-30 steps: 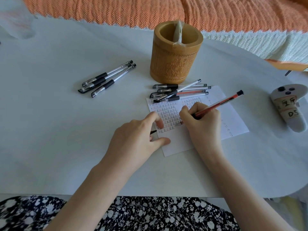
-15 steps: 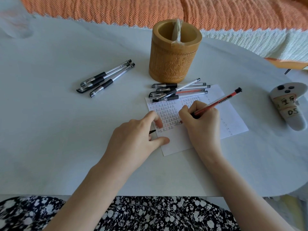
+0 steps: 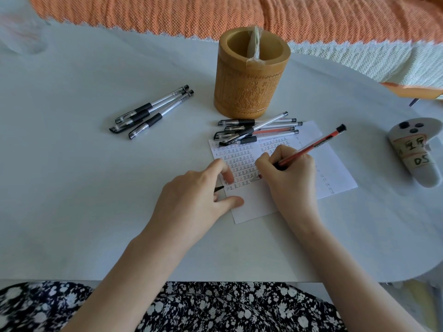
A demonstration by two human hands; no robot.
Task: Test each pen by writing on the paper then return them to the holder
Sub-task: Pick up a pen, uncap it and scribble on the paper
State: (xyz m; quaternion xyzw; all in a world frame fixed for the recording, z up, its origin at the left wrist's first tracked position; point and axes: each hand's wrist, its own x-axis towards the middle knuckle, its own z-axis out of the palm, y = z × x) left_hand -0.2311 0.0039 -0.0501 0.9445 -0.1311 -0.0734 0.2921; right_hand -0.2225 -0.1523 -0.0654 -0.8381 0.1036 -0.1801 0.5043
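A white paper point(image 3: 335, 168) with rows of small tally marks lies on the table in front of me. My right hand point(image 3: 292, 178) grips a red pen point(image 3: 318, 142) with its tip on the lower rows of marks. My left hand point(image 3: 191, 200) presses the paper's left edge with fingertips and thumb, and a small black pen cap point(image 3: 219, 188) pokes out from under its palm. Several capped pens point(image 3: 259, 130) lie in a pile at the paper's top edge. Three more pens point(image 3: 153, 111) lie together to the left. The carved bamboo holder point(image 3: 249, 92) stands upright behind the pile.
A grey controller-shaped object point(image 3: 414, 154) with taped labels lies at the right. The white table point(image 3: 72, 188) curves away at the right, and an orange and white blanket point(image 3: 215, 13) lies beyond its far edge. My floral-print lap is below the near edge.
My right hand has shifted the red pen slightly while writing, its far end moving a little. My left hand stays on the paper.
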